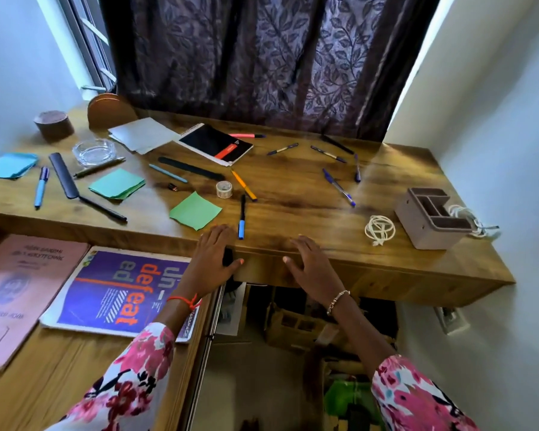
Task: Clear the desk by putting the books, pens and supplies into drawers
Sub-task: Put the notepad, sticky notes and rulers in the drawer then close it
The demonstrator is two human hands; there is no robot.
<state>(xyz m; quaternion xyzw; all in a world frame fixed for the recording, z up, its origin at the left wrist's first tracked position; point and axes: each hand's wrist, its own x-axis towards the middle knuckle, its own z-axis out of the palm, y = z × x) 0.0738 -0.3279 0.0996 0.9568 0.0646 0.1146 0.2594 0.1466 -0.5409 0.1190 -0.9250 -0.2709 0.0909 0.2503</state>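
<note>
The table (293, 194) is carrying one black notebook (215, 144) near its back. Left of and nearer than the notebook, two books (119, 290) are lying in one open drawer (59, 384). Three note pads (195, 210) are sitting to the notebook's left and front, with roughly twelve pens (338, 187) lying around it. Nearer still, the left hand (213, 253) and right hand (311, 259) are resting on the table's edge, fingers (217, 234) straight, gripping nothing. A curtain (262, 57) is hanging behind the notebook.

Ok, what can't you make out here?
All head view.
Pink booklet: cut by left edge, print blurred.
Dark thing under left hand: mostly covered, grip unclear.
Purple book: corner behind left sleeve.
Boxes under desk: too dark.
</note>
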